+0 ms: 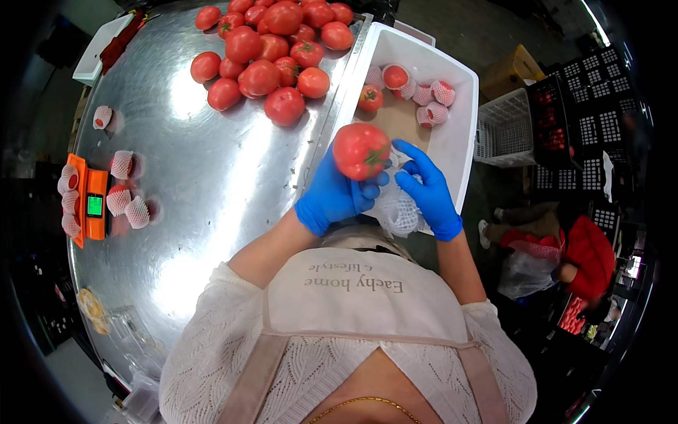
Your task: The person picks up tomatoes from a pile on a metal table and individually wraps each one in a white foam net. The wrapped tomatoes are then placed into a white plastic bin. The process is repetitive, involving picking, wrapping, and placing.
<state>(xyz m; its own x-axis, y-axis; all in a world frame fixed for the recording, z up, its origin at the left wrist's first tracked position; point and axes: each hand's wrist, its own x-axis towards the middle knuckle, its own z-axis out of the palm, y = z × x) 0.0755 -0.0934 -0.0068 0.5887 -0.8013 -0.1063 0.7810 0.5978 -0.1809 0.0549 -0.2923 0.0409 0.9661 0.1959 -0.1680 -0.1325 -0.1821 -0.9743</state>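
My left hand [333,192], in a blue glove, holds a large red tomato [362,151] with its green calyx facing up and to the right. Beside it, the gloved fingers of my right hand [428,186] are curled on white foam net sleeves [398,211], which hang bunched below the tomato. Both hands are at the near end of a white foam box [469,132]. Inside the box lie several tomatoes in foam nets [437,112] and a bare tomato [371,98] on a brown bottom. How far the sleeves reach behind my left fingers is hidden.
Several bare tomatoes [260,78] are heaped on the steel table [222,175]. Netted tomatoes [119,200] lie near an orange scale [97,205], with others on it. Clear plastic packaging [132,339] sits lower left. Right are crates [504,127] and a person in red [588,259].
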